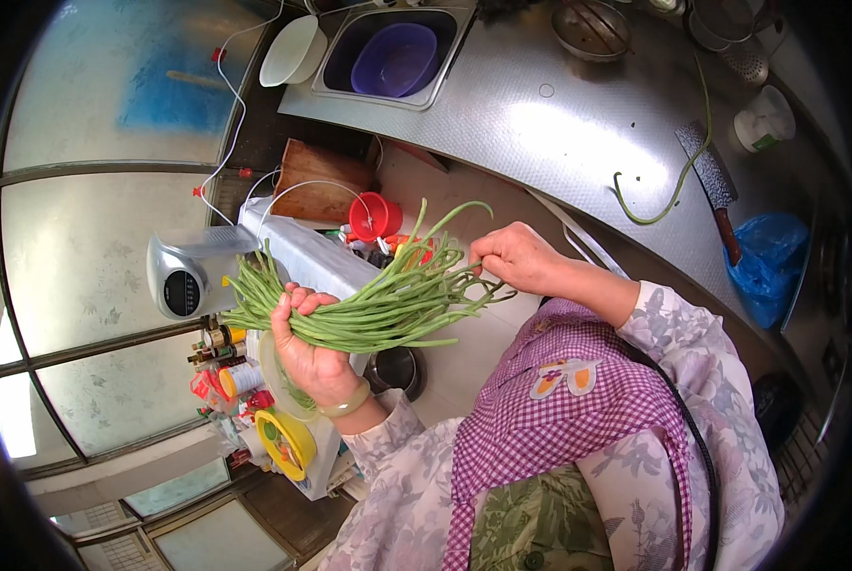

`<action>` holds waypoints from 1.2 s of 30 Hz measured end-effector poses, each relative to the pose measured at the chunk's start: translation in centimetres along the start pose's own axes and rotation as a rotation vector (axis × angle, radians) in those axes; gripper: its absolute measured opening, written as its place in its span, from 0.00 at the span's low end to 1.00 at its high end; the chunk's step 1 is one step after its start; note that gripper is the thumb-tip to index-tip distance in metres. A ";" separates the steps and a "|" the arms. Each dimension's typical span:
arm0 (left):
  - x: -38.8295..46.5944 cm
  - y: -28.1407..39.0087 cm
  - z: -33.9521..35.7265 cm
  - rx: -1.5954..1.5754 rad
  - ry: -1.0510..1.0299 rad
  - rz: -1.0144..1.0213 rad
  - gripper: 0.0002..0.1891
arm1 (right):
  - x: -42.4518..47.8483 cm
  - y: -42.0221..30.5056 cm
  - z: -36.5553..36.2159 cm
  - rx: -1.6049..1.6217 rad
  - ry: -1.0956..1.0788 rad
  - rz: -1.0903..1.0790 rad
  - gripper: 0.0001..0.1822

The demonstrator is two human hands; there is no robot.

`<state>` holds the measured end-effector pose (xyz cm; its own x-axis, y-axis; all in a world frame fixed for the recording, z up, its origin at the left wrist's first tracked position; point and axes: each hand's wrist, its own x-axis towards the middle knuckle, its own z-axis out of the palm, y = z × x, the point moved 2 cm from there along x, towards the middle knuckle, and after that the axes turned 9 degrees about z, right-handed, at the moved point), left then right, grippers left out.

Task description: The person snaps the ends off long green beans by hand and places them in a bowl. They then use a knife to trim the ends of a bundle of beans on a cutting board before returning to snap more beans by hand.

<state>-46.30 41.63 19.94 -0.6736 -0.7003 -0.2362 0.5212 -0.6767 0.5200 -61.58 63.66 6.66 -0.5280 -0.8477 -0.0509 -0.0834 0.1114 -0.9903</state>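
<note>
A thick bunch of green long beans (383, 310) is gripped by my left hand (311, 350), the fingers wrapped around it near one end. The bunch spreads toward my right hand (518, 257), whose thumb and forefinger pinch the tip of a bean at the loose end. Behind my left wrist, partly hidden, is a translucent bowl (269, 367) with some green beans in it. One single long bean (685, 175) lies curved on the steel counter (511, 135), its stem crossing the blade of a cleaver (715, 168) with a wooden handle.
A blue plastic bag (768, 260) lies beside the cleaver handle. Farther along are a metal bowl with chopsticks (590, 32) and a sink (426, 103) holding a purple basin (397, 61). At left stand a silver appliance (197, 271), a red bucket (376, 216) and a yellow basket (301, 428).
</note>
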 end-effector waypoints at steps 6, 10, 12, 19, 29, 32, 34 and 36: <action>-0.1 0.5 0.2 0.016 -0.016 0.027 0.07 | -0.8 -0.4 -0.8 0.028 -0.149 0.014 0.11; 0.0 0.2 0.2 0.047 -0.019 0.035 0.08 | 0.1 1.8 0.2 0.123 0.124 0.112 0.10; 0.0 -0.5 0.0 0.086 -0.043 0.011 0.09 | 0.5 1.9 0.0 0.235 0.277 0.210 0.10; -0.5 -4.3 -0.2 0.198 0.031 -0.045 0.10 | 2.4 4.6 -0.2 0.910 0.360 0.612 0.10; 0.0 -7.2 -0.3 0.281 0.046 -0.050 0.12 | 3.7 8.5 -2.2 0.733 0.569 0.477 0.12; 0.0 -8.1 0.0 0.302 0.060 -0.040 0.11 | 3.5 7.9 -2.7 0.884 0.515 0.578 0.12; 0.0 -8.1 0.2 0.280 0.057 -0.038 0.11 | 3.7 7.8 -3.2 0.897 0.502 0.589 0.11; -0.1 -8.0 0.4 0.285 0.055 -0.030 0.11 | 3.5 7.9 -4.0 0.952 0.470 0.615 0.10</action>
<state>-50.65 47.23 16.13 -0.6533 -0.6974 -0.2948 0.3283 -0.6118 0.7197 -67.49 63.64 -0.77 -0.5311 -0.4964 -0.6866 0.8340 -0.1631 -0.5272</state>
